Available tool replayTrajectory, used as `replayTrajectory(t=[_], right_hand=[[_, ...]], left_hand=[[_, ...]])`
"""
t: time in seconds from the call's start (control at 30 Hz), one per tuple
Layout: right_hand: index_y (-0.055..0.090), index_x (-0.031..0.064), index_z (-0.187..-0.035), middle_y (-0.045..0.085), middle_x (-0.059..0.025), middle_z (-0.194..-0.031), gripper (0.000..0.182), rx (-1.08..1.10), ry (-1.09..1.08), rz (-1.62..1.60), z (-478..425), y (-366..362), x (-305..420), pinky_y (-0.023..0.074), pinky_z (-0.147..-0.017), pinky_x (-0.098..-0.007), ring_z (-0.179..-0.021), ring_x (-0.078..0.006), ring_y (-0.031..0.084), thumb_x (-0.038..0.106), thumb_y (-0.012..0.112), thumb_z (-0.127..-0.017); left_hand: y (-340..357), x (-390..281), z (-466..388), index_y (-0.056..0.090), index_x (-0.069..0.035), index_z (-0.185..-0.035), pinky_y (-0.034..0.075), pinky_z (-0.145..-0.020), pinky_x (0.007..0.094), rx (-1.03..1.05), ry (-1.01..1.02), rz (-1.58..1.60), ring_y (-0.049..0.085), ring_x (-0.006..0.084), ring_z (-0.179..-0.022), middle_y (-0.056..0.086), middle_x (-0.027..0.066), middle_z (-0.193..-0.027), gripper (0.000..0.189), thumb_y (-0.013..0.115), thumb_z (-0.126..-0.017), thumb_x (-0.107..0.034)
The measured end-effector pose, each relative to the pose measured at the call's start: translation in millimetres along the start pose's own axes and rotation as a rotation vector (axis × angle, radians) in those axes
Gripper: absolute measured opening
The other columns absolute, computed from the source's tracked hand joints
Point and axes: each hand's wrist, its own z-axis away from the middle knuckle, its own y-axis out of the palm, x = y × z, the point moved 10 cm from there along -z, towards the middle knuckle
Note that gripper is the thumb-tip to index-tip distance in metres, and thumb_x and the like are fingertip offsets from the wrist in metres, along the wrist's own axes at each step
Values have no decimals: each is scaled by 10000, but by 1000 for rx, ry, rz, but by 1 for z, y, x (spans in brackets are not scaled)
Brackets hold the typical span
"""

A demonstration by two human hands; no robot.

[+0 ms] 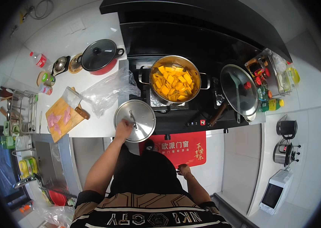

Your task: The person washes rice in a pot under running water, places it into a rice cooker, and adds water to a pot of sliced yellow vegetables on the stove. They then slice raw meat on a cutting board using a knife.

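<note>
My left hand (124, 130) grips the handle of a round stainless-steel lid (144, 115), held over the counter's front edge at the hob's left end. Just beyond it, a two-handled steel pot (175, 100) stands on the hob without a lid. Orange-yellow chunks, possibly pumpkin, (171, 81) fill much of the pot. Low by my right side hangs my right hand (184, 170), away from the cookware; its fingers look partly curled, and I cannot make out anything in them.
A cleaver (73, 98) and pink raw meat (67, 114) lie on a wooden cutting board (76, 121) at the left. Behind are a plastic bag (106, 88) and a red lidded pot (99, 71). A glass-lidded wok (230, 94) occupies the right burner; its wooden handle (217, 115) points towards me.
</note>
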Motion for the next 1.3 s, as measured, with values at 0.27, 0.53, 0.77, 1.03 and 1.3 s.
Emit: replayTrajectory(t=[0.27,0.53,0.77,1.03,1.3], right_hand=[[608,116,-841,659,-35,-782,115,-75,121,-158,4,-7,-50,532,-599,-354,-709,-186,665,222,607,-796],[588,82,-850,647,-76,-764,99,-650,-540,641,-54,-258,53,521,-583,-330,-666,-216,641,161,535,-826],[533,44,-913,571,-105,-774,213,-715,-482,-725,12,-417,200,528,-554,-352,-642,-231,608,257,539,-905],[519,143,-1185,601,-91,-930,552,-501,-320,-881,-31,-471,246,530,-645,-355,-775,-246,592,598,513,-873],[599,28,-1064,637,-71,-986,337,-335,-519,-807,-89,-518,275,562,-737,-292,-873,-209,631,17,695,-741]], left_hand=[[33,19,-25,628,32,-869,498,-715,451,149,-39,-51,652,380,-818,662,234,-817,367,671,-751,-314],[12,30,-2,595,4,-951,469,-595,318,157,-114,175,595,195,-657,628,115,-766,232,571,-888,-218],[-51,84,50,529,-40,-961,348,-395,255,86,-266,314,436,95,-454,524,34,-689,183,483,-953,-217],[-122,125,117,597,7,-942,403,-437,291,-117,-488,194,511,132,-492,596,80,-678,271,507,-895,-244],[-137,169,146,578,29,-999,416,-444,300,-129,-626,117,515,150,-511,604,105,-733,301,529,-869,-238]])
